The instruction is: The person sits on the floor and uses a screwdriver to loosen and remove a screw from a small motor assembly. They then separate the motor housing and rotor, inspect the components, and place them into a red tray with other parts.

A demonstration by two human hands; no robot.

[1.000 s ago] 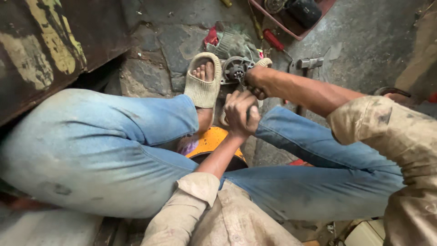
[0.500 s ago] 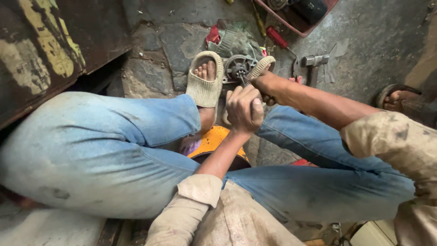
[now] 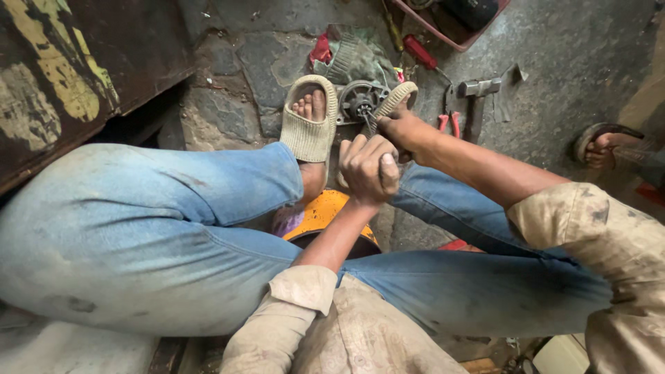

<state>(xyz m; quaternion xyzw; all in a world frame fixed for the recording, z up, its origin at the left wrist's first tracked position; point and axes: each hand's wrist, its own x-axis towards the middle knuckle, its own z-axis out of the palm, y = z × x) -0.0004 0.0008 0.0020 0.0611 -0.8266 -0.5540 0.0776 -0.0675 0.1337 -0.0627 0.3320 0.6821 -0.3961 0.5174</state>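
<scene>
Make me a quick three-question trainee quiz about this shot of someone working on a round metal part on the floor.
1. True or false: the round metal part lies between the person's two sandalled feet.
2. Which tool lies on the floor right of the part? A) hammer B) saw C) paintbrush
3. Fill in: the left hand is closed into a ____.

Key
1. True: one beige sandal is to its left, the other sandal to its right, with the right hand at the part.
2. A
3. fist
</scene>
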